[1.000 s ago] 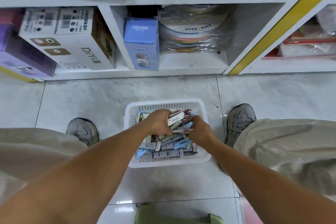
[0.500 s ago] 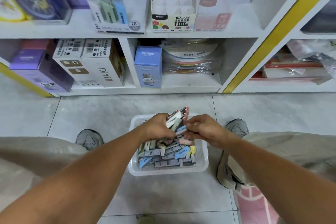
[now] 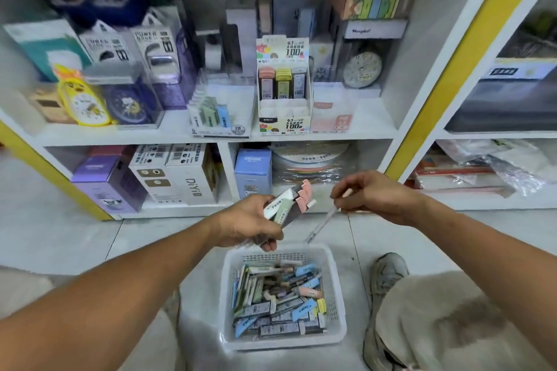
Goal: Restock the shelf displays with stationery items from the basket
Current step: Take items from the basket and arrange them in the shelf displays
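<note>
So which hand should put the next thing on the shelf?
Probably the right hand: it pinches one thin item and is nearer the display box. The left hand grips a whole bundle, so it works better as the holder.

Left hand (image 3: 250, 221) grips a fan of lead cases (image 3: 289, 200); right hand (image 3: 370, 194) pinches a slim case (image 3: 321, 224); basket (image 3: 337, 295) below both

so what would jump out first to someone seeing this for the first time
Two bare arms reach forward over a white basket of small stationery boxes on the tiled floor. The left hand grips a fanned bundle of slim boxes, and the right hand pinches a thin clear pen that hangs down above the basket. Behind them, a half-filled lead-refill display box stands on the crowded white shelf.
</note>
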The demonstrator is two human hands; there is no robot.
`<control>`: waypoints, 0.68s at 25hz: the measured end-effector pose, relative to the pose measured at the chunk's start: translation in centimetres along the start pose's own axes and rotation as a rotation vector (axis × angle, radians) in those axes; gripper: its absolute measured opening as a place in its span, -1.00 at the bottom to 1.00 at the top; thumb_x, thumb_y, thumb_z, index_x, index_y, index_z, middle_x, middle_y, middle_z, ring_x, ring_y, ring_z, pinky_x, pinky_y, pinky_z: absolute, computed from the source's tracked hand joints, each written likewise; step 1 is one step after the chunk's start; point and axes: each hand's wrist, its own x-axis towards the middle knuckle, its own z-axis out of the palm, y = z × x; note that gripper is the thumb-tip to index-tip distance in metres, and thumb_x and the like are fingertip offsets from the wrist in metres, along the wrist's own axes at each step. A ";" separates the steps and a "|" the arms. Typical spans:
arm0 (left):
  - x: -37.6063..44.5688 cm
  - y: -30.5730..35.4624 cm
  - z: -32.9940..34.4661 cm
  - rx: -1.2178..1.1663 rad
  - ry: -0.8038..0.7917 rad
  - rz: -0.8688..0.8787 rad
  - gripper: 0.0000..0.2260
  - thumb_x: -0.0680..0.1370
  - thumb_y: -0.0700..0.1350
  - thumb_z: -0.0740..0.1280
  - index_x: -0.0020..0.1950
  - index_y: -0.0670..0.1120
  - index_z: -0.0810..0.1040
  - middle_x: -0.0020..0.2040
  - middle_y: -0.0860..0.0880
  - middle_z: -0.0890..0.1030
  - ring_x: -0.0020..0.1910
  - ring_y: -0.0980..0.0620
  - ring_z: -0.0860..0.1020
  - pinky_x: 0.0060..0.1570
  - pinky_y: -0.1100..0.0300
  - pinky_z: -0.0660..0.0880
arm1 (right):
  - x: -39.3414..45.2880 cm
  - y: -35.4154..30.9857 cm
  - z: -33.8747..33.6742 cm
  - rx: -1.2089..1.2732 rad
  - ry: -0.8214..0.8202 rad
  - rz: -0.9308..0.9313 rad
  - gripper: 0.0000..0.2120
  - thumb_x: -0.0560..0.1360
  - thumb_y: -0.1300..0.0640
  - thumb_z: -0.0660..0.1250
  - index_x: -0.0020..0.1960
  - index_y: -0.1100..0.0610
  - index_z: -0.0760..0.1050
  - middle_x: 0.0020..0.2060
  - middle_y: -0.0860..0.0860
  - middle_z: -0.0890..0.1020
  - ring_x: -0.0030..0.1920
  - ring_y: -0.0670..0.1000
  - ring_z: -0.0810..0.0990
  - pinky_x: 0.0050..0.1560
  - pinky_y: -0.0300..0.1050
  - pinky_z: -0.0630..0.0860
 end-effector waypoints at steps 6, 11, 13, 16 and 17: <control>-0.5 11.3 -1.9 -0.103 0.130 0.176 -0.68 0.38 -0.45 0.41 0.06 -0.24 0.44 -0.34 -0.17 0.63 -0.41 -0.12 0.61 -0.46 0.16 0.53 | -1.3 -11.0 -4.5 0.202 0.360 -0.396 -0.84 0.52 0.44 0.36 0.08 0.33 0.54 -0.19 0.20 0.65 -0.28 0.01 0.64 -0.16 -0.25 0.62; 1.5 17.3 -3.3 -0.232 0.240 0.268 -0.74 0.41 -0.46 0.39 0.01 -0.26 0.44 -0.34 -0.20 0.59 -0.40 -0.13 0.59 -0.42 0.14 0.56 | 1.1 -16.5 -6.7 -0.083 0.803 -0.557 -0.86 0.59 0.29 0.32 0.12 0.13 0.45 -0.07 0.15 0.67 -0.15 0.03 0.70 -0.09 -0.06 0.66; 2.7 18.3 -4.0 -0.272 0.292 0.286 -0.75 0.40 -0.46 0.39 -0.01 -0.26 0.44 -0.34 -0.20 0.61 -0.40 -0.13 0.58 -0.41 0.14 0.55 | 3.0 -17.3 -6.7 -0.224 0.857 -0.543 -0.87 0.58 0.23 0.34 0.07 0.08 0.43 -0.06 0.14 0.67 -0.11 0.06 0.70 -0.13 -0.04 0.64; 4.2 18.7 -5.3 -0.304 0.362 0.301 -0.79 0.40 -0.45 0.40 -0.07 -0.25 0.47 -0.33 -0.21 0.64 -0.39 -0.14 0.57 -0.39 0.15 0.56 | 6.4 -16.9 -6.2 -0.312 0.836 -0.610 -0.92 0.60 0.27 0.28 0.05 0.13 0.43 -0.05 0.22 0.64 -0.06 0.17 0.66 -0.26 -0.22 0.52; 4.7 18.7 -5.8 -0.317 0.384 0.293 -0.79 0.39 -0.45 0.41 -0.09 -0.24 0.47 -0.32 -0.23 0.63 -0.38 -0.15 0.57 -0.37 0.13 0.55 | 7.5 -16.7 -6.2 -0.360 0.834 -0.641 -0.94 0.61 0.27 0.25 0.05 0.15 0.43 -0.07 0.22 0.64 -0.06 0.21 0.65 -0.22 -0.16 0.53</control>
